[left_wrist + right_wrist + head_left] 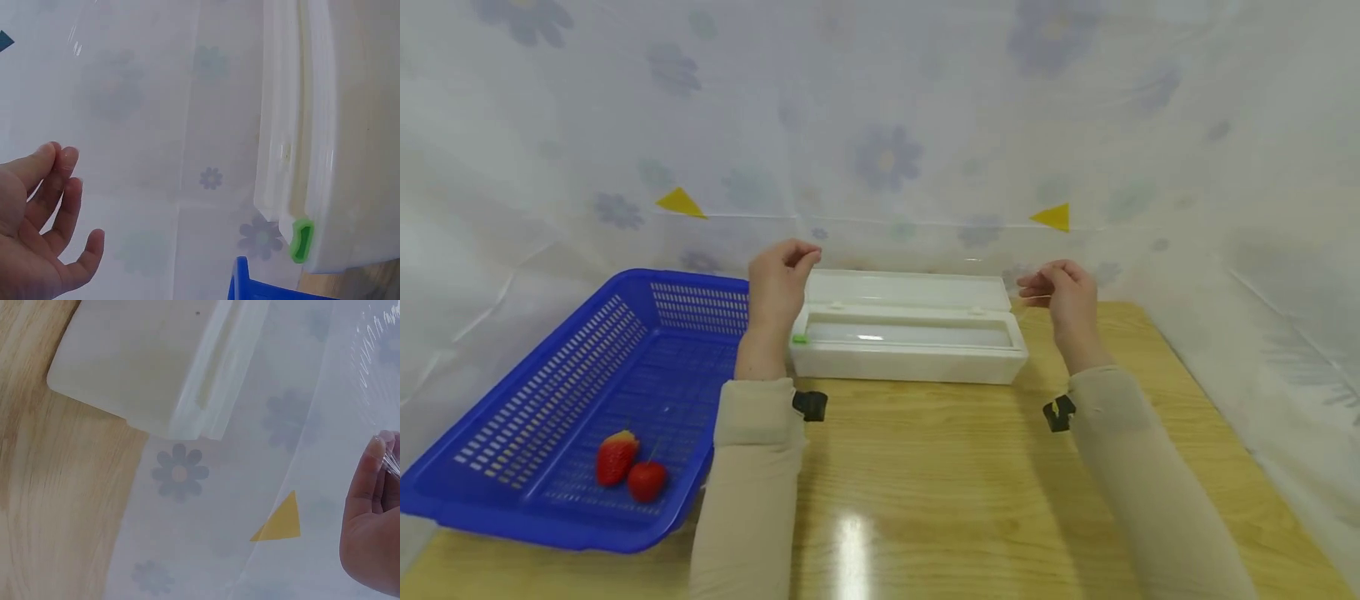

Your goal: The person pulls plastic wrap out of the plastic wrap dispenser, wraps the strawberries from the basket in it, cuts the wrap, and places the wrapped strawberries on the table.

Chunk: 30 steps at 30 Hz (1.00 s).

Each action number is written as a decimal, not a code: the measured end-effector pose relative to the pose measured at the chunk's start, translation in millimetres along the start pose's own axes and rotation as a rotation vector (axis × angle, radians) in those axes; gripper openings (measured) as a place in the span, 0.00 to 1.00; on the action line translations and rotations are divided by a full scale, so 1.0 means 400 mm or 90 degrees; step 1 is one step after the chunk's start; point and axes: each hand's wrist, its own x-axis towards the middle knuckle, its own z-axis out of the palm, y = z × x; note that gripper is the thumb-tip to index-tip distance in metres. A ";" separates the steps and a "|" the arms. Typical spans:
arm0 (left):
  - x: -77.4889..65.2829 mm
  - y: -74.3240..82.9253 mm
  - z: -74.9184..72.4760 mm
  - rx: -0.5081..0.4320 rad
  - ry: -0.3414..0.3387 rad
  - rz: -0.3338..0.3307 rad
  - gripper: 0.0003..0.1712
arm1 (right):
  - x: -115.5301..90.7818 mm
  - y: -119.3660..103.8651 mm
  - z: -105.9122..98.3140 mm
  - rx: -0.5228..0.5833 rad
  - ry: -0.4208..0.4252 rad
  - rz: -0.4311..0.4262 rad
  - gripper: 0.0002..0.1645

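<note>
A white cling film dispenser (910,365) sits at the back of the table, its lid (910,290) raised and a small green slider (800,339) at its left end. Above its left end, my left hand (778,285) pinches thumb against index finger. Beyond the right end, my right hand (1070,302) also pinches. Clear cling film (369,369) shows as wrinkles and glints gathering at the right fingertips. Faint glints near the left fingertips in the left wrist view suggest the same sheet between both hands. Most of the transparent film is hard to see.
A blue plastic basket (561,367) stands on the left, holding a strawberry (617,458) and a red cherry-like fruit (647,482). Behind the wooden table (925,500) hangs a flowered sheet (887,100) with two yellow triangles.
</note>
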 end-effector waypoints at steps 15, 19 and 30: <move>-0.054 0.050 -0.042 -0.065 0.070 0.021 0.11 | -0.049 -0.075 -0.007 0.047 -0.030 -0.107 0.11; -0.089 0.066 -0.066 -0.080 0.077 0.032 0.11 | -0.072 -0.086 -0.014 0.068 -0.055 -0.137 0.11; -0.174 0.105 -0.135 -0.048 0.026 0.066 0.11 | -0.166 -0.114 -0.069 0.098 -0.142 -0.168 0.11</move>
